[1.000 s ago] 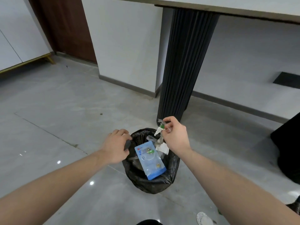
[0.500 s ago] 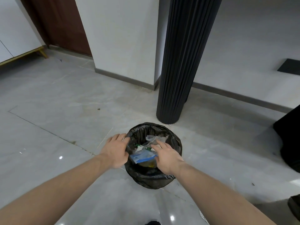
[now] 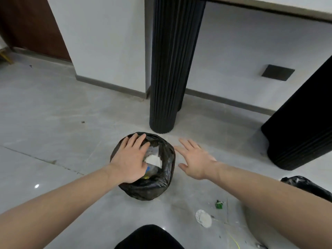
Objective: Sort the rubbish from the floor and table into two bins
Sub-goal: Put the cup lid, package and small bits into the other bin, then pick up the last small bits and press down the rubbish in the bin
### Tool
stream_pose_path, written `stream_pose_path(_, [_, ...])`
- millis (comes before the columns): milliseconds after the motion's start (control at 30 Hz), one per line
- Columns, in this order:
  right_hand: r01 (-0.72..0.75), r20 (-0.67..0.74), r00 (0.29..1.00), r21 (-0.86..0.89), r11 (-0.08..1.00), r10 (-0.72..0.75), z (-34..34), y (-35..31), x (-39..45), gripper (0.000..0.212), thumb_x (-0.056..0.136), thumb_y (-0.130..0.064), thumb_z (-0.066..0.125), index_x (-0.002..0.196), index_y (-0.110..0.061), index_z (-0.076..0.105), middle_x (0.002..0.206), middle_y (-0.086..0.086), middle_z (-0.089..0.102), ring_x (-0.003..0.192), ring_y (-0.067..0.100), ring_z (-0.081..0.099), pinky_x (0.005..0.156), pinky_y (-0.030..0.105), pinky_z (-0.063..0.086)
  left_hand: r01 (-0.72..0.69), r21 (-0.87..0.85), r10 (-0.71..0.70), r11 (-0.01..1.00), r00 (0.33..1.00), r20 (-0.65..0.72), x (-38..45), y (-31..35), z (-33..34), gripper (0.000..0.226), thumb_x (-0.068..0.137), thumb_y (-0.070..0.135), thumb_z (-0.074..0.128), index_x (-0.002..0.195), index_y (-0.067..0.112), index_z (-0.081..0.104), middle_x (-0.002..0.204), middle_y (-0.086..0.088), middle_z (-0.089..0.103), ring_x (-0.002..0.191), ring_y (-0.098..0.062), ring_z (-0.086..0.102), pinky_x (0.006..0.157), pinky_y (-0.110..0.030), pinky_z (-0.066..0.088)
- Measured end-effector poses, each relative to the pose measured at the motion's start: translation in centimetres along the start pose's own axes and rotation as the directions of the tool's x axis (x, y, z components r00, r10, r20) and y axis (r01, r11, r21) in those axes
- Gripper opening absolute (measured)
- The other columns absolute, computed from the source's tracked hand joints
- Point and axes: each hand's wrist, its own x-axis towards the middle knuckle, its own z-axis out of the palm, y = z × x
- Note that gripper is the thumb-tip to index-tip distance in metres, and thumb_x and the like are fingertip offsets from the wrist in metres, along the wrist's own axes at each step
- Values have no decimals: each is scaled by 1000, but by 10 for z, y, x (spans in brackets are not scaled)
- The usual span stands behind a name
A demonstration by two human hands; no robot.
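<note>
A small bin lined with a black bag (image 3: 167,169) stands on the grey floor, with white paper and clear plastic rubbish (image 3: 153,159) inside. My left hand (image 3: 130,159) lies flat over the bin's mouth, fingers spread, pressing on the rubbish and hiding part of it. My right hand (image 3: 195,159) hovers just right of the bin, open and empty. A second black-bagged bin (image 3: 305,186) shows at the right edge behind my right forearm. On the floor near me lie a white round lid (image 3: 203,218) and a small green scrap (image 3: 218,204).
A black fluted table leg (image 3: 168,69) rises right behind the bin, and another black leg (image 3: 303,126) stands at the right. The table top (image 3: 287,6) runs overhead. A white wall with grey skirting lies behind. A yellow strand (image 3: 235,239) lies near the lower right.
My right hand let go of the rubbish and drew out of the bin to its right side. My left hand shifted from the rim onto the bin's contents. The view tilted down.
</note>
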Motion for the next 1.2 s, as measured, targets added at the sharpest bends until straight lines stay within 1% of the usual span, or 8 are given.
stream_pose_path(167, [-150, 130, 977, -140, 979, 169, 17, 47, -81, 73, 101, -57, 31, 161, -22, 7, 167, 4, -20, 153, 32, -17, 124, 55, 6, -81, -5, 81, 997, 997, -10, 2, 50, 1, 74, 94, 45, 40, 160, 18, 17, 168, -9, -4, 154, -32, -7, 125, -50, 2])
stream_pose_path(300, [-240, 192, 949, -71, 968, 249, 63, 66, -130, 73, 102, -56, 30, 161, -22, 5, 166, 3, -22, 153, 31, -17, 125, 52, 6, -166, -5, 166, 986, 985, 38, 0, 102, 21, 76, 93, 44, 41, 159, 17, 17, 168, -10, -5, 154, -33, -7, 124, -52, 2])
stream_pose_path(500, [-391, 295, 882, 22, 920, 368, 148, 84, -190, 74, 100, -57, 30, 161, -22, 5, 167, 2, -19, 154, 31, -13, 124, 52, 10, -320, 16, 310, 947, 927, 211, -4, 170, 64, 80, 94, 45, 36, 160, 16, 3, 165, -10, -23, 151, -34, -21, 123, -54, -4])
stream_pose_path(667, [-444, 383, 825, -13, 896, 415, 211, 94, -220, 76, 100, -55, 36, 161, -22, 6, 167, 4, -16, 154, 33, -10, 122, 53, 15, -370, -34, 364, 929, 887, 285, 1, 210, 112, 82, 91, 42, 45, 160, 13, 9, 167, -11, -16, 153, -35, -16, 123, -52, -6])
stream_pose_path(800, [-536, 397, 790, 76, 841, 467, 252, 99, -225, 69, 97, -53, 43, 155, -21, 24, 167, 5, 7, 152, 33, 13, 119, 48, 26, -352, -83, 359, 932, 871, 335, 9, 231, 150, 84, 90, 42, 53, 159, 12, 14, 167, -12, -3, 153, -35, -4, 124, -52, -1])
stream_pose_path(933, [-649, 430, 734, 221, 728, 525, 286, 109, -226, 56, 93, -46, 48, 144, -25, 40, 150, 0, 36, 138, 25, 38, 107, 39, 40, -318, -171, 358, 933, 874, 327, 24, 250, 181, 78, 88, 44, 56, 154, 16, 27, 160, -8, 20, 147, -30, 18, 122, -45, 15])
stream_pose_path(1067, [-710, 433, 696, 299, 637, 573, 310, 117, -221, 48, 92, -44, 52, 136, -25, 48, 139, -2, 48, 129, 23, 48, 101, 37, 45, -255, -216, 317, 942, 888, 333, 41, 263, 209, 71, 84, 50, 59, 145, 20, 39, 145, -3, 37, 131, -27, 36, 110, -41, 32])
stream_pose_path(1200, [-762, 426, 648, 375, 528, 631, 329, 122, -213, 50, 90, -50, 59, 133, -27, 51, 132, -4, 53, 125, 22, 53, 96, 35, 47, -215, -217, 280, 952, 896, 344, 50, 273, 230, 61, 85, 51, 59, 136, 21, 45, 136, -2, 42, 121, -26, 42, 99, -40, 38])
